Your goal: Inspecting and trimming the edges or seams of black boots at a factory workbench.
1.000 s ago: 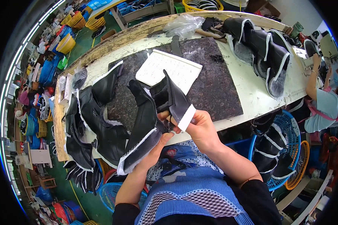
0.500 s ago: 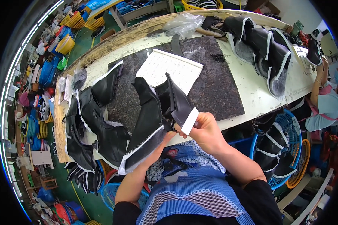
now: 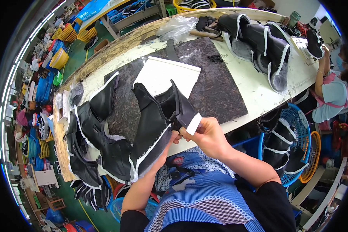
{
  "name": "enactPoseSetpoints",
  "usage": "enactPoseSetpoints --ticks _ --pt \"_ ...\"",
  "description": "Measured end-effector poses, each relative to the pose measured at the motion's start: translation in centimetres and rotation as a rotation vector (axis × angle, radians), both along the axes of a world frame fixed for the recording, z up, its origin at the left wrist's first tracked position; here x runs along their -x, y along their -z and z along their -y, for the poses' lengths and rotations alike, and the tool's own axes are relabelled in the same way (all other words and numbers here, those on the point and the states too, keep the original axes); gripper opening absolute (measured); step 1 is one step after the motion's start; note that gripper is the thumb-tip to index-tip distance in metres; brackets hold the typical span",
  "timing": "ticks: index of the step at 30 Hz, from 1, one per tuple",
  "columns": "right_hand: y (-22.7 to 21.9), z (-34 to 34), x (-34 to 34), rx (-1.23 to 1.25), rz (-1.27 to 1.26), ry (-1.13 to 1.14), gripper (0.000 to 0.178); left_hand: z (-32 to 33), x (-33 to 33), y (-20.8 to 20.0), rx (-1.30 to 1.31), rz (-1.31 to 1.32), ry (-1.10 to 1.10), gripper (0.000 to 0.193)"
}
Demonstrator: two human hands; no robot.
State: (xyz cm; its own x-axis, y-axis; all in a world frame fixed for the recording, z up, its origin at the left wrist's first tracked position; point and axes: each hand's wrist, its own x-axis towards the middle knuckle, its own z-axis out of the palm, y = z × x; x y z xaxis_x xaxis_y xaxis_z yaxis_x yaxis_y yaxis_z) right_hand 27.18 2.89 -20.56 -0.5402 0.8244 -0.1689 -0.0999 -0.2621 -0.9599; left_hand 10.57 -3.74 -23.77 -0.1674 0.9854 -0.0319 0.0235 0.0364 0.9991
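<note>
Boot (image 3: pixel 152 116): black upper with white edging, held over the mat (image 3: pixel 224 85) and table (image 3: pixel 255 87) edge, opening away from the person.
Left hand (image 3: pixel 162 152): fingers seem clamped on the boot's near side, though the boot partly hides them.
Right hand (image 3: pixel 208 135): thumb and fingers pinched together on its white-edged flap.
Paper (image 3: pixel 170 73): on the mat, beyond the boot.
Uppers (image 3: pixel 94 121): black, piled left.
Basket (image 3: pixel 307 143): blue, right, below the table.
</note>
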Motion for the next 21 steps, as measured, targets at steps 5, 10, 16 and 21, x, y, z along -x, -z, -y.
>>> enactPoseSetpoints --ticks 5,10,16,21 --pt "-0.4 -0.2 -0.1 -0.038 0.114 -0.056 0.007 -0.1 -0.1 -1.1 0.015 -0.190 0.019 0.018" --pt "-0.1 -0.2 -0.1 -0.111 0.108 -0.042 0.009 0.2 -1.0 -1.0 -0.159 -0.492 -0.081 0.019" --pt "-2.9 -1.3 -0.5 -1.126 0.485 0.158 0.026 0.6 -1.8 -0.6 -0.188 -0.375 -0.138 0.021" --pt "-3.0 -2.5 -0.6 -1.093 0.336 -0.042 0.024 0.9 -0.8 -1.2 -0.278 -0.534 -0.065 0.017"
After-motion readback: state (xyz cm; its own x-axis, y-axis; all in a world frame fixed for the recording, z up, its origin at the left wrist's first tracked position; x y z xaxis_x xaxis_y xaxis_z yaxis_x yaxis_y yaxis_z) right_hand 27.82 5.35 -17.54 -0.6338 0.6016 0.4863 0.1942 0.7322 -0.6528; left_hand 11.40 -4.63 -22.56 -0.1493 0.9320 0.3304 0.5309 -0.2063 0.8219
